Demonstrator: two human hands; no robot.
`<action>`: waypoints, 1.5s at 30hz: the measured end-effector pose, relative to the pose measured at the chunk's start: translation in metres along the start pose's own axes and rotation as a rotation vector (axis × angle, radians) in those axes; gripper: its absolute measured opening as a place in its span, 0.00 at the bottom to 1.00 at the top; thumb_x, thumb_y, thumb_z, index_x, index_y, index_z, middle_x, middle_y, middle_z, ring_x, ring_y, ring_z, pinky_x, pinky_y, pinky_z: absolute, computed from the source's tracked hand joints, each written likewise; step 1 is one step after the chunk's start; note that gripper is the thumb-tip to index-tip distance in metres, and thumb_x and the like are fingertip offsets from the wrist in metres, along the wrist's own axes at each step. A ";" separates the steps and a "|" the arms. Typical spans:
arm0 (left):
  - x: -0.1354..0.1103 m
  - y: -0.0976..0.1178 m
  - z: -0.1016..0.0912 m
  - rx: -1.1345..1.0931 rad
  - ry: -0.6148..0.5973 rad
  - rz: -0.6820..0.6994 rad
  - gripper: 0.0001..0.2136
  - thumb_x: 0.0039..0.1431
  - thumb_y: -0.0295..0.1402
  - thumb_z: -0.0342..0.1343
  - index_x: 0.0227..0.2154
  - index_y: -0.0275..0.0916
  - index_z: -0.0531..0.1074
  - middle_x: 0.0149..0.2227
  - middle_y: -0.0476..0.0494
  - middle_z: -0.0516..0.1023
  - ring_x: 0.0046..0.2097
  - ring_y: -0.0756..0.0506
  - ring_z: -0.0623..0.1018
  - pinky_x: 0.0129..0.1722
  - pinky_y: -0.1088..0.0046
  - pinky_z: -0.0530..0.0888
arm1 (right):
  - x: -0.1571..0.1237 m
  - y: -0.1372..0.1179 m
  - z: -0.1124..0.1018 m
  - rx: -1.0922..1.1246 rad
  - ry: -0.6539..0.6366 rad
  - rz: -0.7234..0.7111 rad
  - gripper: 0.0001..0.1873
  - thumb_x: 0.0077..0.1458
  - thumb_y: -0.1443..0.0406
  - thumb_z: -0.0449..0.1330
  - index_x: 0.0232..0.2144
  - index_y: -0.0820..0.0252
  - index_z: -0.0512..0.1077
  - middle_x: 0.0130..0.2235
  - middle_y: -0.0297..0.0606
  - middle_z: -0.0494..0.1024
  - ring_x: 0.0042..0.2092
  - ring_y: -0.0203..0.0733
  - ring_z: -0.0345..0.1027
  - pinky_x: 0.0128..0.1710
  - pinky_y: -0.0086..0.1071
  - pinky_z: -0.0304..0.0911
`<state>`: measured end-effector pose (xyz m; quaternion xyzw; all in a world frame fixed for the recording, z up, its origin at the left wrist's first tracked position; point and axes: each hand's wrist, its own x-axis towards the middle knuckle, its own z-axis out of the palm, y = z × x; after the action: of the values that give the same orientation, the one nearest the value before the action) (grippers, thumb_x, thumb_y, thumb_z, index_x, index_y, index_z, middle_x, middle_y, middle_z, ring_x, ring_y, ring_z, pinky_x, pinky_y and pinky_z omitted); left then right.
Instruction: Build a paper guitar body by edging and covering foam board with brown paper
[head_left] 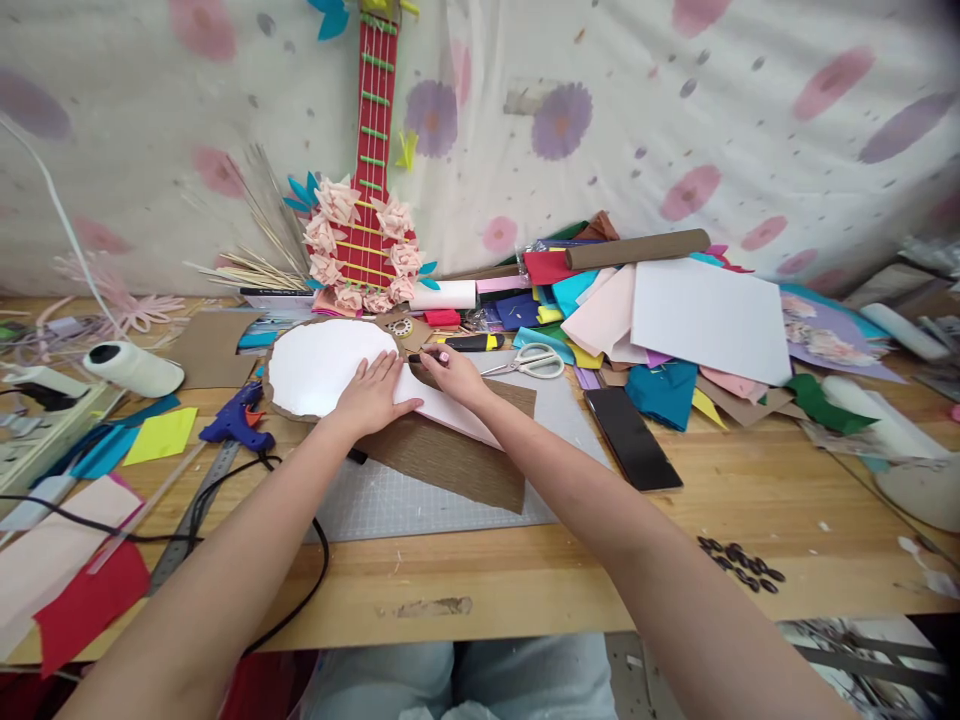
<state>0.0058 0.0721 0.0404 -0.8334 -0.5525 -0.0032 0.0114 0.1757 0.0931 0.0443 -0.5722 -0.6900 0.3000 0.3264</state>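
A white guitar-shaped board [322,365], rounded at the left with a long neck to the right, lies on brown crepe paper [457,462]. Brown paper also edges its rounded part. My left hand [373,393] rests flat on the board where the neck begins, fingers spread. In my right hand [454,375] is a black pen [417,358], pinched near the neck's upper edge, its tip toward the left. Under the paper is a grey cutting mat [375,510]. Just beyond the right hand lie scissors [536,362] and a yellow-black utility knife [472,343].
A red paper guitar with pink flowers [360,240] stands against the curtain. On the left are a blue glue gun [238,415] with its black cable, a steel ruler [187,520] and a thread spool [135,368]. On the right lie a phone [634,438], paper sheets [709,315] and small dark pieces [741,562].
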 end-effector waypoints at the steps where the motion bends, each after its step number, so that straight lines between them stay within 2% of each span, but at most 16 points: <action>1: 0.000 0.000 0.000 0.000 -0.001 0.000 0.38 0.57 0.54 0.41 0.62 0.30 0.48 0.65 0.33 0.46 0.66 0.39 0.46 0.63 0.56 0.45 | 0.000 0.000 0.001 -0.008 -0.001 -0.009 0.18 0.58 0.56 0.51 0.46 0.57 0.69 0.45 0.38 0.77 0.46 0.40 0.70 0.44 0.30 0.62; 7: -0.001 0.001 -0.002 0.005 -0.017 -0.003 0.38 0.57 0.53 0.41 0.62 0.29 0.48 0.65 0.33 0.46 0.66 0.39 0.46 0.63 0.55 0.45 | 0.001 0.001 0.004 -0.080 0.012 -0.043 0.16 0.57 0.56 0.53 0.45 0.54 0.70 0.47 0.36 0.76 0.48 0.42 0.68 0.47 0.33 0.61; 14: 0.001 0.002 -0.005 0.014 -0.059 -0.007 0.38 0.57 0.54 0.41 0.62 0.28 0.48 0.66 0.33 0.45 0.67 0.39 0.45 0.63 0.56 0.44 | -0.002 -0.003 -0.005 -0.098 0.021 -0.054 0.16 0.58 0.57 0.52 0.46 0.57 0.70 0.48 0.39 0.75 0.49 0.43 0.67 0.48 0.34 0.60; 19: 0.008 0.004 -0.016 0.055 -0.172 -0.025 0.39 0.57 0.54 0.38 0.62 0.28 0.47 0.66 0.34 0.44 0.67 0.40 0.44 0.63 0.56 0.44 | -0.002 -0.001 -0.005 -0.134 0.019 -0.098 0.18 0.58 0.56 0.52 0.47 0.57 0.70 0.47 0.38 0.76 0.48 0.42 0.67 0.47 0.33 0.60; 25: 0.017 0.011 -0.038 0.098 -0.344 -0.052 0.40 0.56 0.55 0.39 0.63 0.30 0.44 0.66 0.35 0.42 0.67 0.41 0.44 0.63 0.59 0.45 | 0.000 0.004 -0.004 -0.144 0.041 -0.112 0.18 0.58 0.57 0.52 0.46 0.58 0.70 0.47 0.39 0.76 0.48 0.42 0.67 0.47 0.33 0.60; 31: 0.023 0.019 -0.051 0.129 -0.431 -0.077 0.39 0.55 0.53 0.42 0.63 0.30 0.44 0.66 0.34 0.42 0.67 0.41 0.45 0.63 0.60 0.47 | 0.000 0.001 -0.006 -0.137 0.020 -0.118 0.18 0.58 0.56 0.52 0.46 0.57 0.70 0.45 0.39 0.76 0.48 0.41 0.67 0.47 0.32 0.60; 40: 0.021 0.021 -0.051 0.114 -0.431 -0.088 0.39 0.56 0.53 0.42 0.64 0.33 0.43 0.67 0.34 0.41 0.67 0.41 0.44 0.63 0.59 0.47 | -0.004 -0.006 -0.007 -0.190 -0.003 -0.150 0.17 0.58 0.56 0.52 0.45 0.57 0.70 0.44 0.39 0.76 0.46 0.41 0.68 0.45 0.32 0.60; 45: 0.019 0.020 -0.049 0.104 -0.414 -0.085 0.39 0.56 0.54 0.41 0.63 0.31 0.43 0.67 0.34 0.41 0.67 0.41 0.43 0.63 0.59 0.46 | -0.003 0.000 -0.006 -0.183 0.021 -0.147 0.18 0.58 0.56 0.52 0.47 0.57 0.69 0.44 0.39 0.77 0.46 0.42 0.68 0.44 0.33 0.61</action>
<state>0.0321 0.0803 0.0896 -0.7905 -0.5772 0.1959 -0.0593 0.1809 0.0903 0.0471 -0.5507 -0.7509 0.2053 0.3012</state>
